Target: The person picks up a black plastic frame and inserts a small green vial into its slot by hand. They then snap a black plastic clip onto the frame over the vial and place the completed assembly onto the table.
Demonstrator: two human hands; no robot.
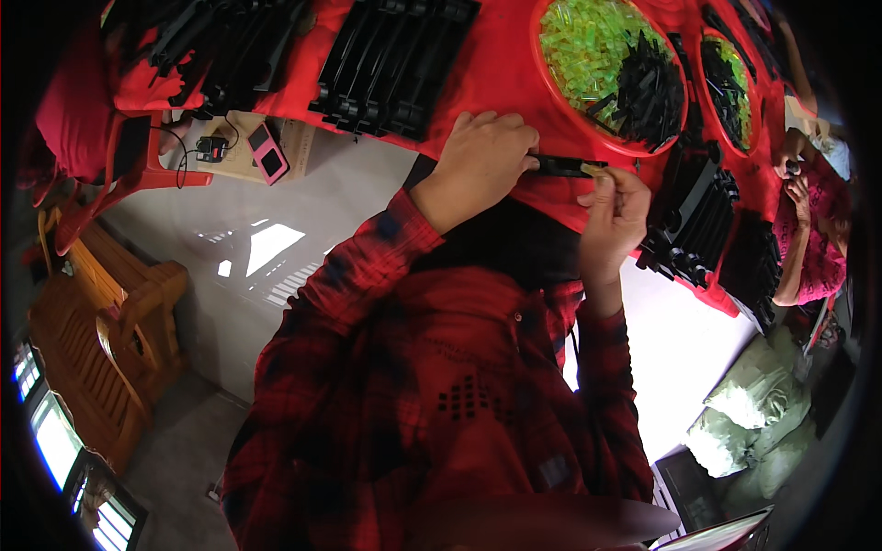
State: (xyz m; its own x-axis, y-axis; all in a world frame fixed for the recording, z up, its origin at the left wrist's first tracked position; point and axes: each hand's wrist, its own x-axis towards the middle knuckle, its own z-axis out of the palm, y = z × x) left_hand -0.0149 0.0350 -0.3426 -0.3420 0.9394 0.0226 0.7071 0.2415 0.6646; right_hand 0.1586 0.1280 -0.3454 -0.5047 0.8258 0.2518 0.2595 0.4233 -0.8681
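The left hand (482,158) clamped a black strip (558,166); the right hand (614,216) pinched a yellowish piece (593,171) at its end, attachment unconfirmed. Many yellow-green pieces (579,50) lay loose, unattached.

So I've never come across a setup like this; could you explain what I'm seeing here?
There is no machine: a person works with bare hands, filmed by a wide fisheye camera on their head, looking down, so straight edges bend near the rim. The left hand holds a narrow black strip-like part; the right hand pinches a small yellowish piece at its other end. On the red-covered table lie long black plastic parts and a round red tray with translucent yellow-green pieces and thin black slivers. At the far right is another person in a pink top.
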